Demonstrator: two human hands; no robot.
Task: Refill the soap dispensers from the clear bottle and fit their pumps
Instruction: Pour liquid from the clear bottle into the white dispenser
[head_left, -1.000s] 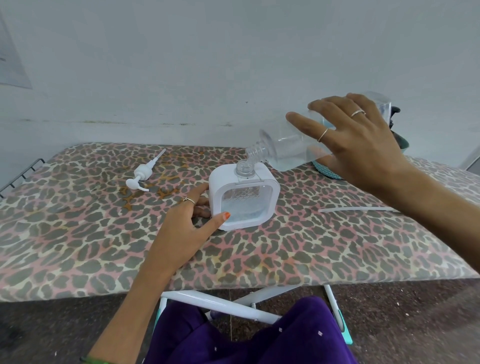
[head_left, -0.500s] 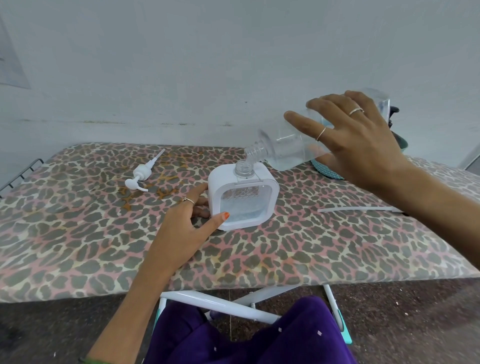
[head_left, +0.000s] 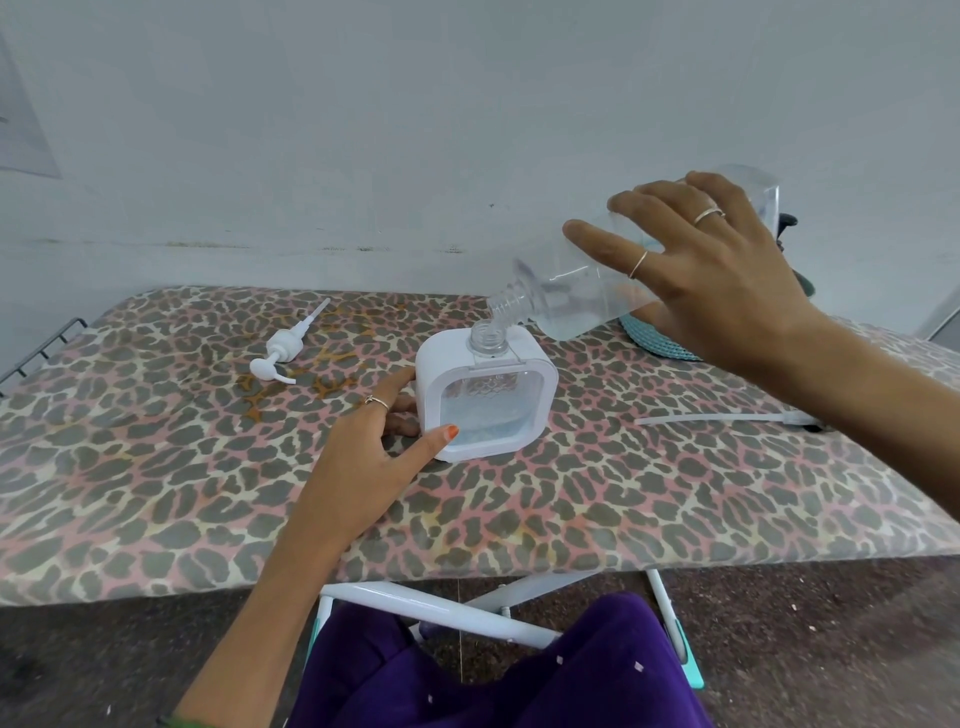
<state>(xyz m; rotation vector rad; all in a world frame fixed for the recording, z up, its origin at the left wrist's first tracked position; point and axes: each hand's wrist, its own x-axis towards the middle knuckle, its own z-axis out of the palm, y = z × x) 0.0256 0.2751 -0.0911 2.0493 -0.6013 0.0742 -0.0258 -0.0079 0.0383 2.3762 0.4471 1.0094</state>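
Soap dispenser (head_left: 487, 396): white, squarish body with rounded corners and a clear front window; clear liquid visible in the lower part. It stands upright on the leopard-print ironing board (head_left: 156, 467), near the middle, short clear threaded neck pointing up, no pump fitted.

Clear bottle (head_left: 587, 296): transparent plastic, uncapped, partly filled with clear liquid. Held above and to the right of the dispenser, long axis running from upper right down to lower left, threaded mouth tilted down directly over the dispenser neck, just above it; contact between the 2 openings cannot be judged.

Right hand (head_left: 711, 270): wrapped over the top of the bottle body, fingers spread and curled around it; 2 thin rings visible. Left hand (head_left: 374, 447): steadies the dispenser, thumb against its lower front corner and fingers against its left side.

1 white pump (head_left: 283, 349) lies on its side on the board, well left of the dispenser, dip tube pointing away toward the wall. A white tube (head_left: 727, 418) lies flat to the right, partly hidden by the right forearm. A teal woven mat (head_left: 654, 338) sits behind the bottle.

No brand, label or writing is readable on any item.
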